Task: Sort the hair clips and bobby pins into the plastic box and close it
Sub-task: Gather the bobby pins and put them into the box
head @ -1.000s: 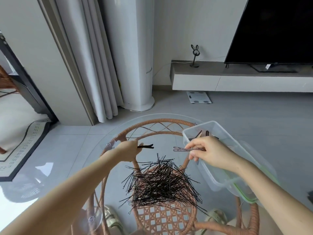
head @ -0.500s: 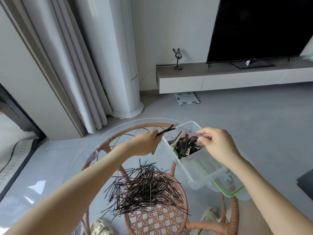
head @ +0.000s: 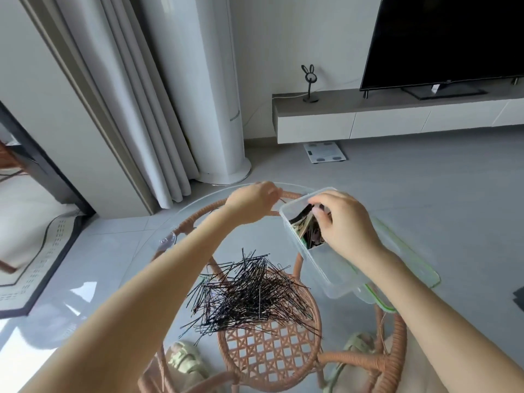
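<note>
Bobby pins (head: 249, 293) lie heaped on the worktop (head: 272, 239), toward me from my nearer left hand (head: 252, 202). My right hand (head: 343, 222) dips into the plastic box (head: 331, 268). I cannot tell what either hand grasps.

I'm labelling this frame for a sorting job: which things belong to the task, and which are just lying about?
Job: plastic box, hair clips inside it, bobby pins on the glass table, green-rimmed lid, left hand, right hand.
Lying about: television, rabbit ornament, bathroom scale, curtain.
</note>
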Demonstrator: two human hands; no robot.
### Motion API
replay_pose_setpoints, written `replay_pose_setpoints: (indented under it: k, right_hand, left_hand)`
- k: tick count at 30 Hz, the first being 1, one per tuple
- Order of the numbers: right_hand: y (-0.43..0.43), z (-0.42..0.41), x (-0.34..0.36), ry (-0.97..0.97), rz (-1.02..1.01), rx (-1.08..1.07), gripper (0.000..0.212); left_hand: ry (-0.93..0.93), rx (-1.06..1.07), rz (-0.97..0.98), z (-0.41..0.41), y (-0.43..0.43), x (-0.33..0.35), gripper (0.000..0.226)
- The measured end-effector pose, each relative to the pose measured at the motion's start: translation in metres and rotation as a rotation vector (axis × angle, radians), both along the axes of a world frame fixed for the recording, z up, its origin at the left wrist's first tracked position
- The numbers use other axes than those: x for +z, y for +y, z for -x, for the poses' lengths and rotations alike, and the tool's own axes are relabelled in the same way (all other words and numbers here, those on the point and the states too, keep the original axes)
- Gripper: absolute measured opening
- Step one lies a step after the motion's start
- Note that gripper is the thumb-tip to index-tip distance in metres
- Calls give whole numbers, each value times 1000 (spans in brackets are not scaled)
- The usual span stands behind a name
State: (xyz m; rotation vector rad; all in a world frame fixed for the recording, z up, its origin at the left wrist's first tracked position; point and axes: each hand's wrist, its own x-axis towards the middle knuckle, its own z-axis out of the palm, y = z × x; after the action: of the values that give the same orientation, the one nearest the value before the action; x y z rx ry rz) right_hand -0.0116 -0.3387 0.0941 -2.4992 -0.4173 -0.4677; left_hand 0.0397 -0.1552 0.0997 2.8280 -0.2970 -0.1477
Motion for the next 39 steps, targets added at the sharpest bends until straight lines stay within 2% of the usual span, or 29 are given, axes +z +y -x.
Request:
replay_pose_setpoints:
  k: [2,5,7,9,13,16,20,23,25,27,29,31,34,36,37,39]
  right_hand:
    - [20,28,-4,139,-182,194,24]
    - [43,60,-35,406,-114,351,36]
    - [51,73,-64,444,-31,314,53]
    - [52,81,-92,379,77,223,74]
    - [63,76,-119,344,209,61,86]
    - [90,68,-116,337,140,49,88]
    - [116,78,-114,367,16,122,64]
    - [116,89,-106,423,-108,156,56]
    - [112,93,-95,463,-226,160,54]
    - [107,95,-83,525,-299,186,59]
    - [101,95,-74,550,-223,223,74]
    - [90,94,-69,489,77,233,97]
    - [75,95,-70,465,472,249,119]
    - [72,99,-76,430,604,271,123]
    - [73,100,-78,395,630,275,122]
    - [77,99,-80,362,581,274,113]
  left_hand:
    - [27,81,126,18,34,-16,45]
    - [128,139,134,57,72,-54,50]
    - [50,177,44,89,94,-81,65]
    - [-38,212,14,115,111,-105,87]
    - [-53,248,117,118,109,-122,92]
    - [-65,245,147,106,91,-118,81]
    - [-67,202,282,113,85,-116,59]
    - [-73,182,419,126,78,-107,42]
    - [-58,206,487,133,74,-101,39]
    - [13,227,566,137,73,-98,39]
    - [79,243,643,139,77,-93,38]
    - [81,243,528,141,84,-86,47]
    - [176,108,127,152,97,-71,87]
    - [249,-37,-141,160,96,-66,98]
    - [248,-75,-214,164,94,-65,99]
    - [183,-73,-242,166,91,-67,99]
